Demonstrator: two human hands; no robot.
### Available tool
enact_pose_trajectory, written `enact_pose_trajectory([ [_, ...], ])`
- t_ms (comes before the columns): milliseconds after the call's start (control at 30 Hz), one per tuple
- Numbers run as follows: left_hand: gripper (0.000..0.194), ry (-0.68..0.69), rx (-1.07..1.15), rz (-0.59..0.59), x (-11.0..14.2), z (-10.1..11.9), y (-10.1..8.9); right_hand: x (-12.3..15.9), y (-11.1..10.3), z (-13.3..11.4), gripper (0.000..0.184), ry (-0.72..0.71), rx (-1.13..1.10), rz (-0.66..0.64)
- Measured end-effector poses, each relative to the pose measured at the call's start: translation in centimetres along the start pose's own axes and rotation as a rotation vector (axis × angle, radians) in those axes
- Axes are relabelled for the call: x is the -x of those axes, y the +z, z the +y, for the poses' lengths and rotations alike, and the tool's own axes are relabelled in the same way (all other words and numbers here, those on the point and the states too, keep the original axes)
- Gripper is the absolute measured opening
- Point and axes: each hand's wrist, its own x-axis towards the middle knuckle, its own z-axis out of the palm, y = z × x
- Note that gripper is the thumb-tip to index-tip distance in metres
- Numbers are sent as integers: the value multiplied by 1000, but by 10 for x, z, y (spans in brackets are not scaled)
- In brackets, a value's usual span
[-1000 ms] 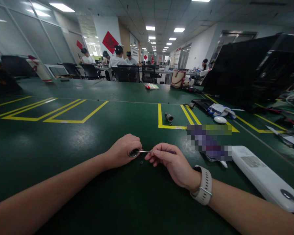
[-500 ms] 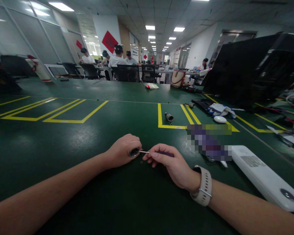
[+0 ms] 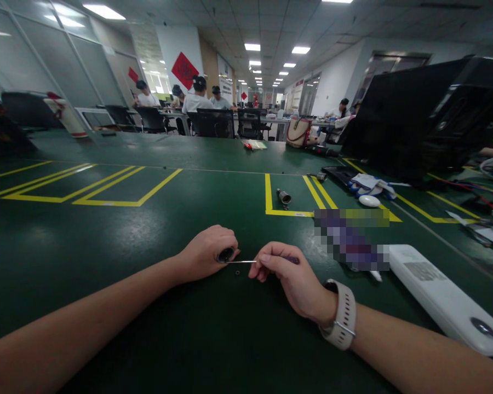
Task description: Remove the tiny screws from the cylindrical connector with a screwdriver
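My left hand (image 3: 209,251) is closed around a hollow metal cylinder (image 3: 225,255), its dark round opening turned toward my right hand. Between thumb and fingers, my right hand (image 3: 281,268) grips a screwdriver (image 3: 291,260) with a dark purple handle and a thin metal shaft. The shaft's far end lies at the lower rim of the cylinder's opening; whether the tip is inside, I cannot tell. On the green table (image 3: 181,328), just below the shaft, lies a tiny dark ring-like part (image 3: 237,272).
Beyond my hands, a similar metal cylinder (image 3: 284,196) lies inside a yellow tape outline. At right are a blurred-out purple packet (image 3: 345,241), a long white device (image 3: 431,290), a white oval object (image 3: 368,201), gloves (image 3: 367,183) and a large black case (image 3: 414,115). People sit farther back.
My right hand has shifted slightly right with the screwdriver, so more of its shaft shows and its tip sits lower at the cylinder's opening. The left hand stays nearly still.
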Motion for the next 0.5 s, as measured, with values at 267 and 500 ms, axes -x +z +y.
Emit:
enact_pose_trajectory([
  [267,13,-6,-5,-7,1,-2,2,4,-1,0,19,-103,137,18],
  [500,12,2,-22,-6,0,-1,1,1,1,-4,22,-36,245,94],
])
